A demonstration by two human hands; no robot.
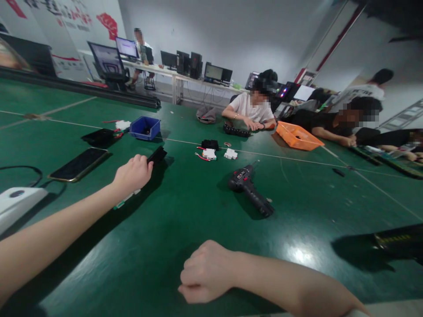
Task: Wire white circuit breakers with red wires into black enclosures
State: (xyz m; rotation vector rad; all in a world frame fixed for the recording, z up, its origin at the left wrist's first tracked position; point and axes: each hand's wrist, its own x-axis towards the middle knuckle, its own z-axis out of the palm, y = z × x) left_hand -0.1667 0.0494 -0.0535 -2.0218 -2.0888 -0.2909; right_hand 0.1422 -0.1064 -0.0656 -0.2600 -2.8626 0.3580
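My left hand (135,175) is closed around a black plastic piece (157,155), which sticks out past the fingers above the green table (158,237). Below that wrist, partly covered by it, is a white and green part (127,199). Nearer to me, my right hand (208,273) is curled into a fist on or just over the tabletop; its fingers hide whatever may be inside. A black cordless screwdriver (249,189) lies beyond the right hand. Further off are two white modules, one with red wires (209,154) and one without (230,153), beside a black part (210,144).
To the left are a smartphone (79,164), a black tray (98,137), a blue bin (145,128) and a white device (20,204). An orange basket (299,135) stands across the table near a seated person (253,110). A dark cylindrical object (399,242) juts in at right.
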